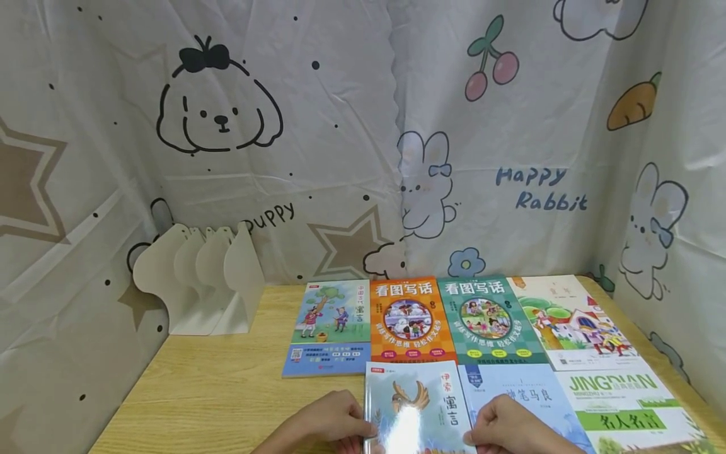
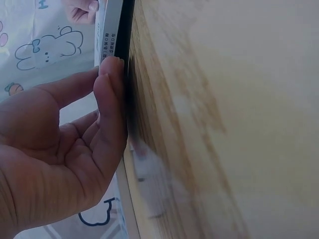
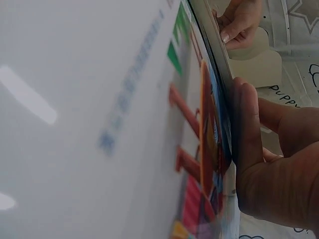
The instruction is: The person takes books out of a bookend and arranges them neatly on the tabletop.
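A light blue children's book (image 1: 397, 375) with a brown bird on its cover is at the bottom middle of the head view. My left hand (image 1: 338, 417) pinches its left edge, and my right hand (image 1: 507, 425) grips the right edge. In the left wrist view, fingertips of the left hand (image 2: 65, 149) hold the book's spine (image 2: 112, 32) just over the wooden table (image 2: 199, 99). Thumb and fingers of the right hand (image 3: 279, 164) meet at the opposite edge in the right wrist view. Glare hides part of the cover.
Several books lie flat: a blue fable book (image 1: 329, 328), an orange one (image 1: 405, 321), a green one (image 1: 488, 321), a white-and-red one (image 1: 573, 321), a pale blue one (image 1: 524, 403) and a green-and-white one (image 1: 629, 403). A cream book rack (image 1: 198, 284) stands at left before a printed curtain (image 1: 340, 94).
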The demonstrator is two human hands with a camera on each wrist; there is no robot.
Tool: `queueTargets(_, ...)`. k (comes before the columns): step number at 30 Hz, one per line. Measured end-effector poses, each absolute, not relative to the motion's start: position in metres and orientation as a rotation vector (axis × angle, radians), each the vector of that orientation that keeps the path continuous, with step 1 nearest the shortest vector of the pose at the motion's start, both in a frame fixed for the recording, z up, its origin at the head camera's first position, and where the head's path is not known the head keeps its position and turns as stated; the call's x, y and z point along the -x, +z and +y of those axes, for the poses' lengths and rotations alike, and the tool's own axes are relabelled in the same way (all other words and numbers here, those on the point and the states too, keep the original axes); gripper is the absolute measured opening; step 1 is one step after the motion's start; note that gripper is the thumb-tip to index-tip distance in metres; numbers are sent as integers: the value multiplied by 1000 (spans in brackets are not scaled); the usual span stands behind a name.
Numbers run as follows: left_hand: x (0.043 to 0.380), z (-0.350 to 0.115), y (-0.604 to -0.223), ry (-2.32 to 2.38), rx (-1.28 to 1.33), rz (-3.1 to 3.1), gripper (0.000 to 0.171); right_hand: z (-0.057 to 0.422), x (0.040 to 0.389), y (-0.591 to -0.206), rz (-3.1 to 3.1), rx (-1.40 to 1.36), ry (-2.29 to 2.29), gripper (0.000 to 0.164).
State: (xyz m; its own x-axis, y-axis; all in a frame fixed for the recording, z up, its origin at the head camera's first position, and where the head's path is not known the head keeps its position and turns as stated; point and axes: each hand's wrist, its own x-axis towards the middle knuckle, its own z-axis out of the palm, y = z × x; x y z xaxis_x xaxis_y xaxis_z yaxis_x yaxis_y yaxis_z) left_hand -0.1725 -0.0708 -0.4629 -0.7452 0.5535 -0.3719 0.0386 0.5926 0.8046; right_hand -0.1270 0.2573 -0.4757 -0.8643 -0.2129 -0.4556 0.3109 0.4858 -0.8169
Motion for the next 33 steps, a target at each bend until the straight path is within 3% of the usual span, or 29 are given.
queueTargets(17, 177, -69, -463, 1005, -539, 2263, 38, 258, 127, -472, 2285, -166, -1246, 26)
queueTargets(33, 175, -67, -463, 938, -518, 2316, 41, 261, 131, -465, 2177, 94, -1455, 29)
